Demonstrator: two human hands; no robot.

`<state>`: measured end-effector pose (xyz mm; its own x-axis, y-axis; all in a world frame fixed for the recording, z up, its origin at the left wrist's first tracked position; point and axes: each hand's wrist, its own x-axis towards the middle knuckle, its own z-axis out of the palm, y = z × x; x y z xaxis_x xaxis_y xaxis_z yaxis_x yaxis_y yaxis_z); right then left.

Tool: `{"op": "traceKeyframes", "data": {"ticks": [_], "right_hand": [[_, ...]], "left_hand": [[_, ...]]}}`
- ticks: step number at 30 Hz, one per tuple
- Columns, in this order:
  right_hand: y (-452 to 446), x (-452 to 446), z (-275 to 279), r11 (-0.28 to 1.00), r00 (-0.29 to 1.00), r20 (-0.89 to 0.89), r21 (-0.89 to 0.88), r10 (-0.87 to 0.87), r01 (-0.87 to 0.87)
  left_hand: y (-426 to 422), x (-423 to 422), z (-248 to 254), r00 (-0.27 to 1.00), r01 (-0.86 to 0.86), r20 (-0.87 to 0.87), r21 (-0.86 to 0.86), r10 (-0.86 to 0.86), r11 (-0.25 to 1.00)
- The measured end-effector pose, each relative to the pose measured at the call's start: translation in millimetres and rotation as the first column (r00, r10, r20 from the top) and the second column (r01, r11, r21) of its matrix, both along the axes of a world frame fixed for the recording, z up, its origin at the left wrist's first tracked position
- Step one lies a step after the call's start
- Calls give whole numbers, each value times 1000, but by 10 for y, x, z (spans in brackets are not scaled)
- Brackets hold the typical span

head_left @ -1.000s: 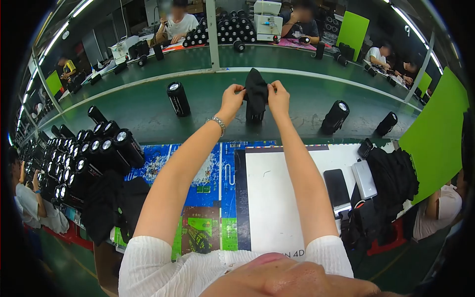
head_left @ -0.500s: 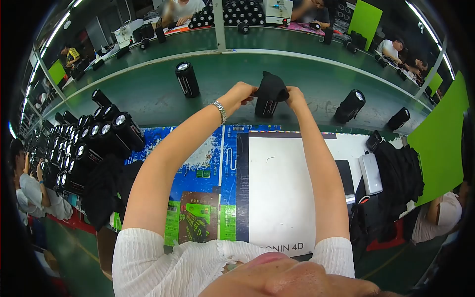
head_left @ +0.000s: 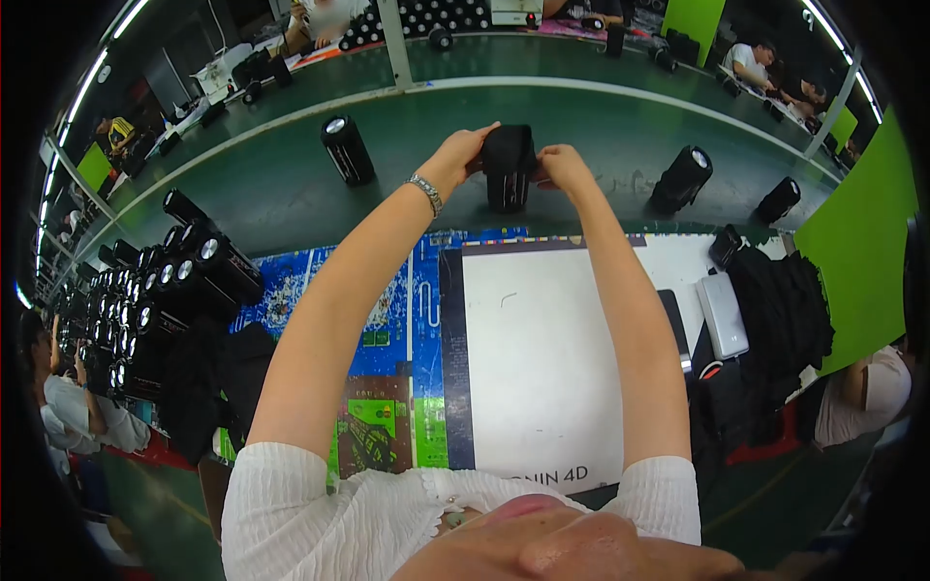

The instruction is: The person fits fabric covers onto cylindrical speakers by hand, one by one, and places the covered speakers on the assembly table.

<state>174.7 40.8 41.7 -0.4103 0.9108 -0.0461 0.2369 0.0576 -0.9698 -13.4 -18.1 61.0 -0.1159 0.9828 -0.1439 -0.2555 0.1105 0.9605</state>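
Observation:
A black cylindrical speaker [head_left: 507, 196] with pale lettering stands upright on the green bench in front of me. Over its upper part sits a black cloth bag [head_left: 509, 148], leaving the lower part bare. At the bag's left side my left hand [head_left: 463, 158] is closed on the cloth, its fingertips partly hidden behind it. My right hand [head_left: 564, 168] pinches the bag's edge on the right. Nearest on the left stands another black speaker [head_left: 347, 152] with a silver end face, uncovered. Two more dark cylinders, a speaker [head_left: 682, 180] and a smaller one [head_left: 779, 199], stand to the right.
Many black speakers [head_left: 228, 268] crowd the left side, with black cloth [head_left: 199, 378] before them. A white board [head_left: 542, 358] lies centrally. On the right are a white power-bank-like box [head_left: 723, 316], piled black cloth [head_left: 783, 300] and a green panel [head_left: 862, 261]. Other people work beyond.
The cloth bag now sits lower and flatter over the speaker's top; its raised peak is gone. Both hands remain at its sides. The whole view has shifted slightly.

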Motion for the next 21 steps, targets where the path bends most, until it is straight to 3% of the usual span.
{"op": "traceKeyframes", "data": {"ticks": [1,2,3,5,8,11,14,15,16,17,19,20,21], "right_hand": [[52,19,-71,999,996,90,39,-27,23],[95,34,-144,996,982,180,81,-55,41],[79,50,-204,991,960,267,124,-85,53],[26,112,-357,958,921,343,270,-184,90],[-230,163,-442,896,856,408,425,-318,129],[-352,151,-396,861,809,436,483,-393,158],[-362,163,-442,845,806,408,496,-429,198],[-374,177,-428,842,813,380,488,-441,229],[-374,192,-408,836,819,347,481,-458,263],[-360,186,-414,835,827,316,467,-465,290],[-324,135,-432,823,857,214,459,-469,336],[-324,93,-427,816,870,159,456,-467,355],[-344,46,-411,813,883,138,472,-449,340]], "left_hand": [[-139,149,28,990,-117,-75,27,119,993],[-59,114,-167,913,-124,-377,108,156,986],[-29,122,-301,746,-100,-637,186,198,977],[52,159,-575,827,-203,-531,29,187,979],[-44,269,-794,452,-217,-782,370,429,903],[119,144,-1146,76,-10,-770,634,633,773],[110,160,-1101,14,-1,-827,562,562,827],[58,223,-915,371,-182,-779,472,505,862],[-104,313,-652,678,-299,-593,316,434,900],[-229,386,-411,884,-335,-302,120,356,934],[-330,426,-116,959,-266,152,214,237,940],[-410,428,18,917,-256,370,265,148,930],[-533,508,199,938,-181,343,333,60,925]]}}
